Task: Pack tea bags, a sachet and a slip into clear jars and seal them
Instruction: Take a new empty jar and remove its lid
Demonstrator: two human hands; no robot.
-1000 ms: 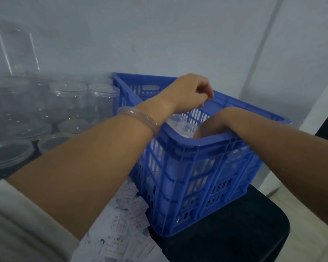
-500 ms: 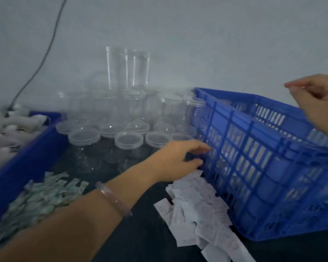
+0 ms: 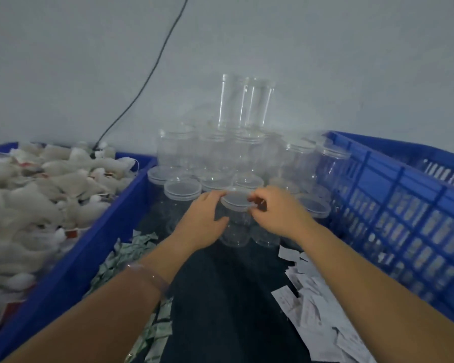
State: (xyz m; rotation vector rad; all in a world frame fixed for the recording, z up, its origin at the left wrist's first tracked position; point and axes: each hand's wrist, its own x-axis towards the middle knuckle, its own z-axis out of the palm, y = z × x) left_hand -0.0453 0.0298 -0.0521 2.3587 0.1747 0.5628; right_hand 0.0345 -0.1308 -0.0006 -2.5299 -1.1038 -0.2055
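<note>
Packing workshop: blue crates [image 3: 393, 205], stacked jars [image 3: 215, 153].

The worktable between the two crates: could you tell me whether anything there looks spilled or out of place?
Nothing looks damaged. The paper slips lie in a loose scatter beside the right crate, and green sachets are strewn along the left crate; two tall jars stand atop others.

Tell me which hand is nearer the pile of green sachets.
Left. The left hand grips the lidded jar just right of the sachets; the right hand pinches that jar's lid from the far side, farther from them.
</note>
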